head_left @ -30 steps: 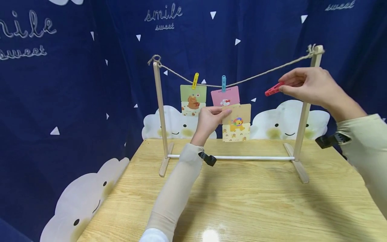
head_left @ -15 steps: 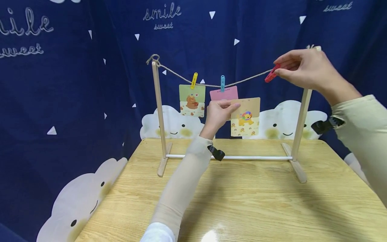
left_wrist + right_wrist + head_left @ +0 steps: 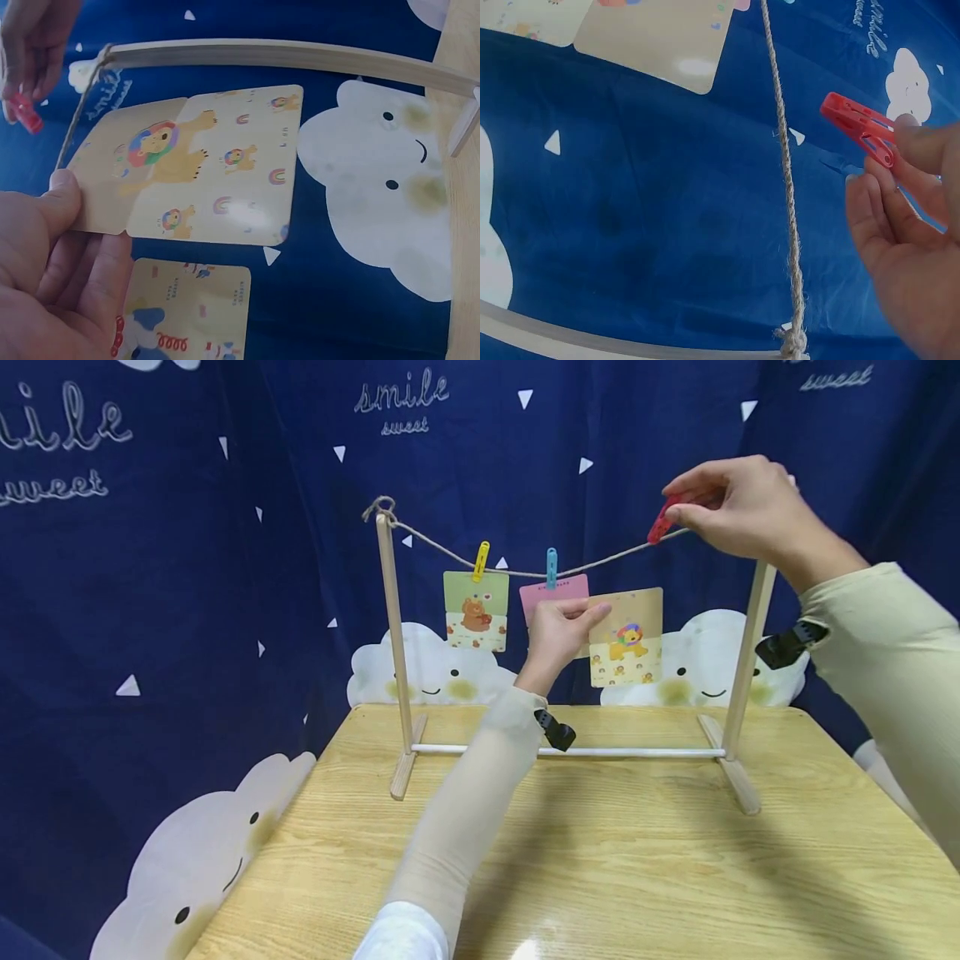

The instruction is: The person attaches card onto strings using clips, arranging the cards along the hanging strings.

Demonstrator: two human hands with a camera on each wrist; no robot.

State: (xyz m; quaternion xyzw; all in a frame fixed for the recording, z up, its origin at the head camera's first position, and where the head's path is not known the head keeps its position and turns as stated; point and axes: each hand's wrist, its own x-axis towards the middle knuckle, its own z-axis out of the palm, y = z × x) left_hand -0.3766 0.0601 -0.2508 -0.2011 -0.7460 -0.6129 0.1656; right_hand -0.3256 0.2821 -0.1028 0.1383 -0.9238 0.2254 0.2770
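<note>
Between thumb and fingers, my left hand (image 3: 557,639) pinches a tan card with a lion picture (image 3: 626,639) by its upper left side; the card hangs below the rope (image 3: 607,559). My right hand (image 3: 750,514) pinches a red clothespin (image 3: 660,523), which in the right wrist view is apart from the rope. A green bear card (image 3: 476,618) hangs from the rope under a yellow clothespin (image 3: 481,561). Beside it, a blue clothespin (image 3: 552,567) holds a pink card (image 3: 531,597), partly hidden by my left hand.
The rope is tied between a left wooden post (image 3: 395,627) and a right wooden post (image 3: 750,652). A white rod (image 3: 637,752) joins their feet above the wooden table (image 3: 637,852). A dark blue curtain (image 3: 285,568) with cloud faces surrounds the table.
My left hand has carried the lion card right and upward, nearer the rope. My right hand has raised the red clothespin, turned it more upright, and moved slightly left.
</note>
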